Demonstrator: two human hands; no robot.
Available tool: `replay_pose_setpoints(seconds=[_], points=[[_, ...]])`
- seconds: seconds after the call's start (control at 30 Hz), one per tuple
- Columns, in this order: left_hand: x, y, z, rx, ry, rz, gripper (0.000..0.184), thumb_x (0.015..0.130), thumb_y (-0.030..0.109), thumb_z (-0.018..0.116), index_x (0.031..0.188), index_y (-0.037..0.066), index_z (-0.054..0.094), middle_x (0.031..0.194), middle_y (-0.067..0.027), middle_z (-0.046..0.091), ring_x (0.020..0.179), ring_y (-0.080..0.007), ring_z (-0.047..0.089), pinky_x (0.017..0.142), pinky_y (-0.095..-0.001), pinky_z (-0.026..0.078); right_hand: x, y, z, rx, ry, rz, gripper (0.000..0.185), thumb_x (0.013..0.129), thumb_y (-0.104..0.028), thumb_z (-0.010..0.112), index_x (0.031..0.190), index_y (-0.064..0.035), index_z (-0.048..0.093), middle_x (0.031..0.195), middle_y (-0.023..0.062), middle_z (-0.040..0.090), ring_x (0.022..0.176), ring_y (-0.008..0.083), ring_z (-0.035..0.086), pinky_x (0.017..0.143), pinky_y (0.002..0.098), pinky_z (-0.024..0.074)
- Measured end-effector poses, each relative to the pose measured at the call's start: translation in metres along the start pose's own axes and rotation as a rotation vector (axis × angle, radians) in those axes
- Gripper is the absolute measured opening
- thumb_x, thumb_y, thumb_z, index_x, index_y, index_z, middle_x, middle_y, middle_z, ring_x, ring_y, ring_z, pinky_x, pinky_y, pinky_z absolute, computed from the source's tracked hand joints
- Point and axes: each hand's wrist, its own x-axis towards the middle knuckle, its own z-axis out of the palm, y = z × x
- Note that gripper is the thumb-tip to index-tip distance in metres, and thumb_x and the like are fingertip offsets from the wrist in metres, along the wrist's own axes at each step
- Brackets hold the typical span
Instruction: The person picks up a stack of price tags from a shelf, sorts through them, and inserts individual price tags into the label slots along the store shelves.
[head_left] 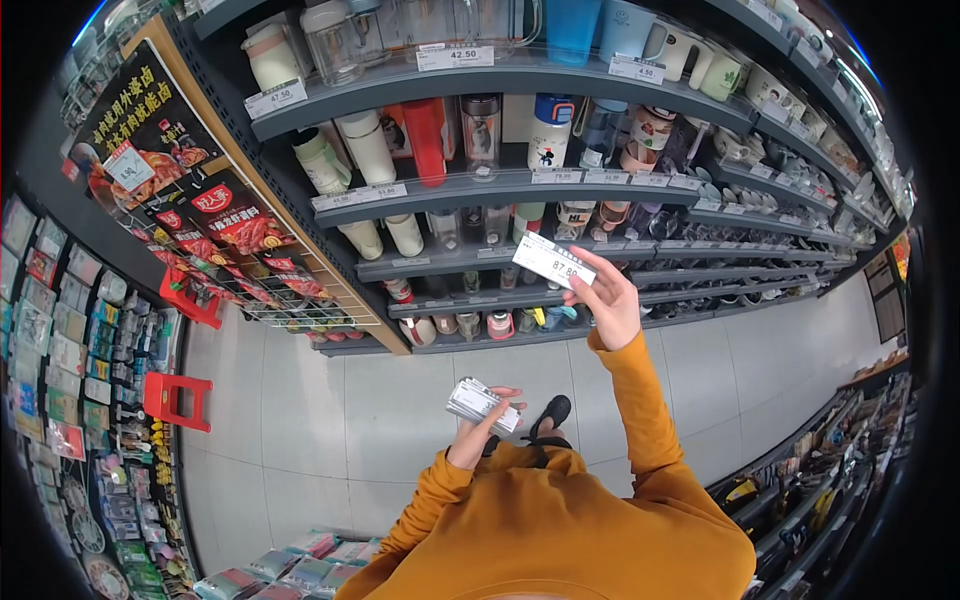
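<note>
My right hand (608, 300) is raised in front of the shelves and pinches the lower right corner of a white price tag (545, 262) printed 87.80. Lower down, near my body, my left hand (485, 425) is closed around a stack of price tags (480, 402), fanned slightly at the edges. Behind the raised tag run the shelf edges, where other tags such as one marked 42.50 (456, 57) sit in the rails. A white bottle with a blue lid (550, 130) and a red bottle (425, 140) stand on the second shelf.
Red plastic stools (180, 400) stand on the tiled floor (300, 420) to the left. Hanging seasoning packets (235, 212) cover the shelf end. Packaged goods (310, 570) are piled at the bottom, and another shelf rack (820, 490) lines the right side.
</note>
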Motion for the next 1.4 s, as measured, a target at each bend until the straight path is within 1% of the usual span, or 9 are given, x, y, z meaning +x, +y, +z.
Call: replay_pose_setpoints(seconds=[0.23, 0.73, 0.83, 0.93, 1.17, 1.27, 1.3, 1.33, 1.4], points=[[0.000, 0.009, -0.011, -0.131, -0.048, -0.045, 0.039, 0.090, 0.008, 0.047, 0.127, -0.003, 0.043, 0.129, -0.0194, 0.050, 0.115, -0.0334, 0.055, 0.095, -0.0405, 0.049, -0.002, -0.002, 0.003, -0.007, -0.026, 0.015, 0.046, 0.088, 0.002, 0.059, 0.132, 0.0023, 0.047, 0.105, 0.0120, 0.063, 0.084, 0.0106, 0.061, 0.072, 0.0234, 0.0522], [0.011, 0.004, -0.013, -0.116, -0.063, -0.056, 0.038, 0.090, 0.007, 0.047, 0.127, -0.004, 0.042, 0.125, -0.0217, 0.052, 0.116, -0.0320, 0.055, 0.094, -0.0403, 0.050, 0.004, -0.006, 0.007, -0.030, -0.034, 0.005, 0.047, 0.087, 0.002, 0.061, 0.132, -0.0001, 0.048, 0.106, 0.0117, 0.064, 0.086, 0.0101, 0.061, 0.075, 0.0229, 0.0526], [0.014, 0.004, -0.015, -0.103, -0.061, -0.049, 0.039, 0.091, 0.009, 0.046, 0.127, -0.004, 0.042, 0.126, -0.0218, 0.053, 0.116, -0.0317, 0.055, 0.094, -0.0403, 0.049, 0.006, -0.005, 0.007, -0.020, -0.032, 0.021, 0.046, 0.087, 0.002, 0.061, 0.132, 0.0000, 0.048, 0.106, 0.0114, 0.064, 0.086, 0.0099, 0.061, 0.075, 0.0226, 0.0523], [0.018, 0.007, -0.017, -0.206, -0.052, -0.100, 0.039, 0.092, 0.012, 0.046, 0.127, -0.004, 0.042, 0.126, -0.0216, 0.053, 0.115, -0.0316, 0.055, 0.095, -0.0402, 0.049, 0.009, -0.002, 0.005, -0.029, -0.026, 0.038, 0.045, 0.088, 0.001, 0.061, 0.131, 0.0001, 0.049, 0.106, 0.0111, 0.063, 0.085, 0.0097, 0.061, 0.075, 0.0224, 0.0521], [0.022, 0.008, -0.019, -0.150, -0.032, -0.070, 0.040, 0.092, 0.014, 0.047, 0.127, -0.004, 0.043, 0.125, -0.0212, 0.054, 0.114, -0.0318, 0.056, 0.095, -0.0400, 0.048, 0.015, 0.007, 0.003, -0.033, -0.022, 0.058, 0.041, 0.089, -0.001, 0.059, 0.130, 0.0007, 0.050, 0.106, 0.0108, 0.064, 0.084, 0.0098, 0.061, 0.074, 0.0226, 0.0521], [0.026, 0.009, -0.020, -0.140, -0.032, -0.070, 0.040, 0.091, 0.014, 0.047, 0.127, -0.004, 0.043, 0.125, -0.0213, 0.054, 0.114, -0.0317, 0.056, 0.095, -0.0397, 0.049, 0.019, 0.010, -0.006, -0.043, 0.025, -0.002, 0.040, 0.090, -0.001, 0.058, 0.129, 0.0011, 0.051, 0.109, 0.0123, 0.063, 0.083, 0.0106, 0.061, 0.073, 0.0227, 0.0524], [0.028, 0.009, -0.020, -0.139, -0.029, -0.068, 0.040, 0.091, 0.014, 0.047, 0.127, -0.004, 0.043, 0.124, -0.0213, 0.054, 0.113, -0.0317, 0.056, 0.094, -0.0396, 0.049, 0.023, 0.011, -0.015, -0.068, 0.057, -0.068, 0.038, 0.090, 0.000, 0.057, 0.128, 0.0015, 0.052, 0.114, 0.0144, 0.061, 0.082, 0.0117, 0.062, 0.071, 0.0232, 0.0529], [0.029, 0.009, -0.021, -0.139, -0.025, -0.068, 0.040, 0.091, 0.014, 0.047, 0.127, -0.004, 0.043, 0.124, -0.0213, 0.054, 0.113, -0.0316, 0.056, 0.094, -0.0396, 0.049, 0.026, 0.008, -0.024, -0.078, 0.122, -0.102, 0.038, 0.091, -0.002, 0.057, 0.128, 0.0019, 0.051, 0.117, 0.0158, 0.060, 0.081, 0.0125, 0.062, 0.070, 0.0237, 0.0533], [0.030, 0.011, -0.022, -0.134, -0.014, -0.065, 0.040, 0.091, 0.014, 0.047, 0.126, -0.004, 0.043, 0.124, -0.0214, 0.054, 0.113, -0.0315, 0.057, 0.093, -0.0396, 0.049, 0.031, 0.007, -0.050, -0.092, 0.240, -0.188, 0.037, 0.092, -0.005, 0.056, 0.128, 0.0018, 0.051, 0.116, 0.0158, 0.061, 0.082, 0.0124, 0.063, 0.070, 0.0235, 0.0534]])
